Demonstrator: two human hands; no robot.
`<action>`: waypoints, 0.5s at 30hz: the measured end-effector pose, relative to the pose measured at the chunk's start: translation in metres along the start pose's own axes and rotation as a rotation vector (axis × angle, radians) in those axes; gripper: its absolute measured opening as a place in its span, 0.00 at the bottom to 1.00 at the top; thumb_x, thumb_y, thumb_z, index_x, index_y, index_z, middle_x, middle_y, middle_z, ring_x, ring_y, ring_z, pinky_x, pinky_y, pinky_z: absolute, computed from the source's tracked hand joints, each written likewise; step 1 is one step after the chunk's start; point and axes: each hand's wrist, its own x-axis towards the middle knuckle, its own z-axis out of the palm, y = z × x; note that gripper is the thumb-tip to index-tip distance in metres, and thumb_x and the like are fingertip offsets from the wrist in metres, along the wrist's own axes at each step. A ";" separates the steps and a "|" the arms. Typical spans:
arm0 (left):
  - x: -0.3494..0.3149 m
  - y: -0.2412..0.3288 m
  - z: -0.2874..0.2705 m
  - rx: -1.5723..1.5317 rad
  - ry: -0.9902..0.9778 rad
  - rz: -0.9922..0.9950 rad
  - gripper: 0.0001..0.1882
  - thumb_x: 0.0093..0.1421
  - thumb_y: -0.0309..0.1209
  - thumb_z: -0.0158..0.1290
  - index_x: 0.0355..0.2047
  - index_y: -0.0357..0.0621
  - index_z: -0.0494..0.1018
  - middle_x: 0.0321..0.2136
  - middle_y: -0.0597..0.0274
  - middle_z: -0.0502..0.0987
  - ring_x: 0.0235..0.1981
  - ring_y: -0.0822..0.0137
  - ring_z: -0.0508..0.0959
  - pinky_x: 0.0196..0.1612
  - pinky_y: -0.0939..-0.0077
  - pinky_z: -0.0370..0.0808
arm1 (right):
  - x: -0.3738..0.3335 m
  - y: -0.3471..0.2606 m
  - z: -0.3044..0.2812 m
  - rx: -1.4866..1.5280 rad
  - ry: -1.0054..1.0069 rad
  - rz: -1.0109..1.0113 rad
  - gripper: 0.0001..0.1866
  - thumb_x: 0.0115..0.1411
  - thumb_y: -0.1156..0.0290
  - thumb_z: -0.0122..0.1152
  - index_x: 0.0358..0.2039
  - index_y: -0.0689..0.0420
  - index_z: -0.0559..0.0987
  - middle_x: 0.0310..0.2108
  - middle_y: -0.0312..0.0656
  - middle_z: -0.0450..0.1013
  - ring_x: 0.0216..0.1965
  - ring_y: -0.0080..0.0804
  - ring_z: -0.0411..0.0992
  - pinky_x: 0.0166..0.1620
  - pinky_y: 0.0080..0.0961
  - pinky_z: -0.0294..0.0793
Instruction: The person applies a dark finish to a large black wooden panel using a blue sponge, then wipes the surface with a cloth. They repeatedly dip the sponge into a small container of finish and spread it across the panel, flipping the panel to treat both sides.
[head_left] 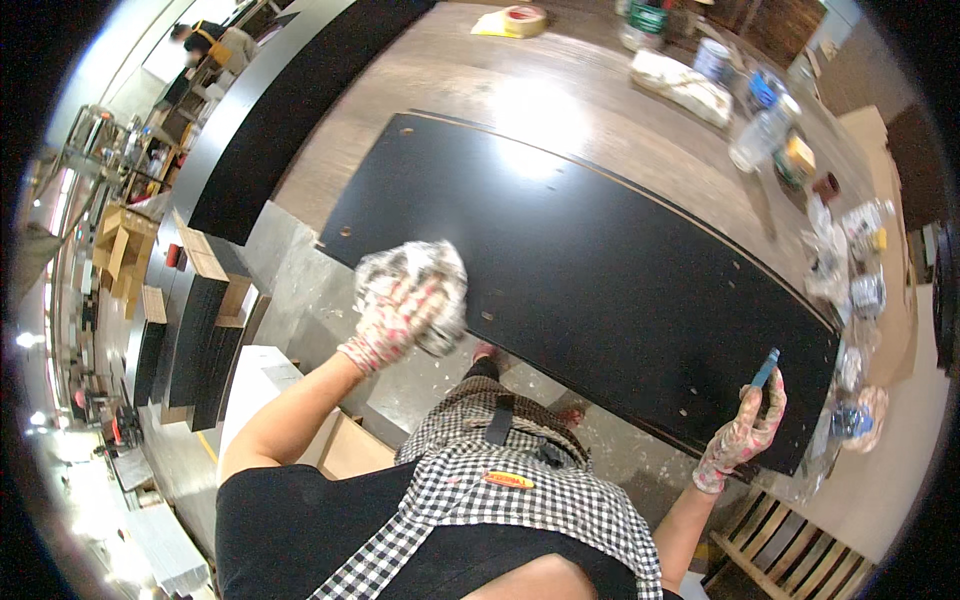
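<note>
A long black panel (580,260) with small holes near its ends and edges lies on the wood-topped table (430,75) in front of me. My left hand (392,318), in a patterned glove, is closed on a crumpled whitish cloth (425,262) at the panel's near left edge; both are a little blurred. Over the right end of the panel, my right hand (742,430), gloved as well, grips a slim blue pen-like stick (767,366) that points up and away from me. The stick's exact kind is unclear.
A tape roll (524,20) lies at the table's far edge. Clear plastic bottles (755,142), a white cloth bundle (682,86) and plastic wrap (826,255) line the far right. Black boards (300,120) stand at left, and a slatted wooden pallet (795,550) sits at lower right.
</note>
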 end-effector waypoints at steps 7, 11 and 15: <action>-0.044 -0.157 -0.053 -1.043 0.742 -1.097 0.24 0.58 0.22 0.52 0.57 0.36 0.72 0.50 0.55 0.78 0.46 0.62 0.80 0.54 0.70 0.76 | 0.009 -0.011 0.095 0.060 -0.070 0.020 0.19 0.67 0.75 0.57 0.58 0.63 0.74 0.49 0.41 0.75 0.39 0.21 0.71 0.43 0.22 0.73; -0.002 -0.145 -0.113 -1.275 0.817 -0.725 0.27 0.59 0.32 0.55 0.58 0.35 0.69 0.47 0.63 0.76 0.45 0.70 0.76 0.53 0.74 0.73 | 0.019 -0.025 0.136 0.098 -0.125 0.021 0.18 0.66 0.79 0.55 0.56 0.63 0.75 0.55 0.42 0.71 0.49 0.27 0.71 0.46 0.23 0.76; 0.065 -0.100 -0.086 -0.485 0.295 -0.477 0.31 0.57 0.41 0.62 0.60 0.47 0.70 0.55 0.53 0.71 0.56 0.52 0.71 0.60 0.61 0.69 | 0.023 -0.033 0.163 0.024 -0.251 0.029 0.18 0.65 0.77 0.58 0.56 0.63 0.75 0.52 0.39 0.72 0.48 0.25 0.71 0.47 0.22 0.75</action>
